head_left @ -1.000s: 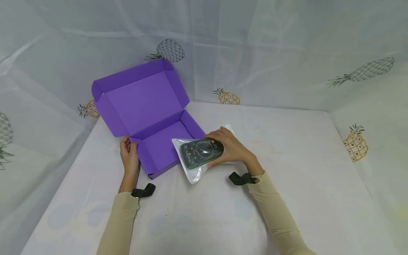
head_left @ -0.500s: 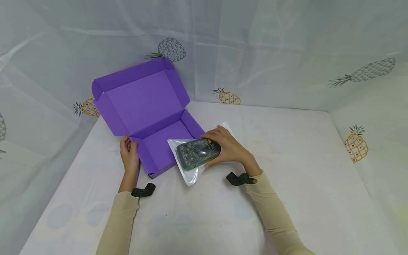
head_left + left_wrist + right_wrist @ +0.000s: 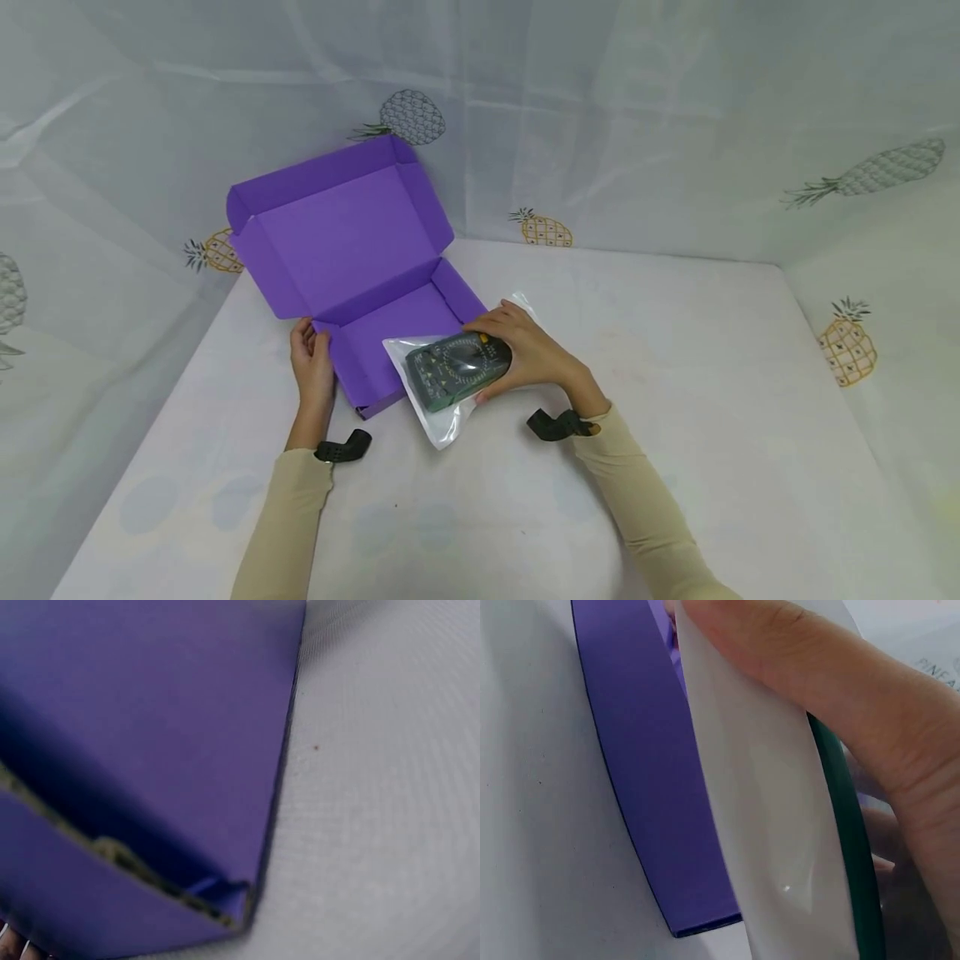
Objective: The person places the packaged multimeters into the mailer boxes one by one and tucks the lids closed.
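Observation:
A purple cardboard box (image 3: pixel 345 393) lies on the table with its lid (image 3: pixel 337 233) raised against the back cloth. My left hand (image 3: pixel 311 371) grips its left side wall; the left wrist view shows only fingertips (image 3: pixel 10 945) low in the corner. A dark green multimeter (image 3: pixel 457 367) on a clear-and-white plastic bag (image 3: pixel 442 427) tilts over the box's front right part; whether it is inside the bag I cannot tell. My right hand (image 3: pixel 528 350) holds its right end, thumb on the near side and fingers over the far side. The meter and bag hide part of the box floor.
A white cloth covers the table (image 3: pixel 675 375). Pale curtains with printed pineapples rise behind and at both sides; the box lid stands close to the back one (image 3: pixel 600 150). Black camera mounts (image 3: pixel 558 425) sit on both wrists.
My right hand has carried the multimeter and bag leftward and slightly nearer me, further across the box's front. The left hand keeps its hold on the box, which stays put.

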A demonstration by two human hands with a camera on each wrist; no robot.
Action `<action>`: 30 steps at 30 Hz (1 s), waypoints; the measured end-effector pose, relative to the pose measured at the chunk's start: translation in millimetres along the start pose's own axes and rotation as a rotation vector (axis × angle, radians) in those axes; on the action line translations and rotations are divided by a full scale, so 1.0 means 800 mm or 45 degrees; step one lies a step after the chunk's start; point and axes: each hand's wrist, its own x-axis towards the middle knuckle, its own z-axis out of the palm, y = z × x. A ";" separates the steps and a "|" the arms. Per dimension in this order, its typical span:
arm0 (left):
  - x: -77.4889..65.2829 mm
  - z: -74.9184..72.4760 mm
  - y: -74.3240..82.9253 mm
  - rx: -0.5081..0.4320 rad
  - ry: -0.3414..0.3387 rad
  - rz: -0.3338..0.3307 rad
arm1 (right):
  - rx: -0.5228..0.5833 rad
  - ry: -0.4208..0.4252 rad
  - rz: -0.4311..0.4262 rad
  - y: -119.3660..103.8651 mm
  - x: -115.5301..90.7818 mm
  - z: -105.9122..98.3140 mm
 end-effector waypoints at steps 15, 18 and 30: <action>0.002 0.000 0.000 0.030 -0.004 0.025 | -0.048 -0.010 -0.054 -0.009 0.013 0.004; 0.001 -0.002 -0.001 0.036 -0.007 0.016 | -0.048 -0.020 -0.069 -0.010 0.018 0.006; -0.003 0.001 -0.004 0.014 0.001 0.039 | -0.017 -0.075 -0.100 -0.013 0.035 0.021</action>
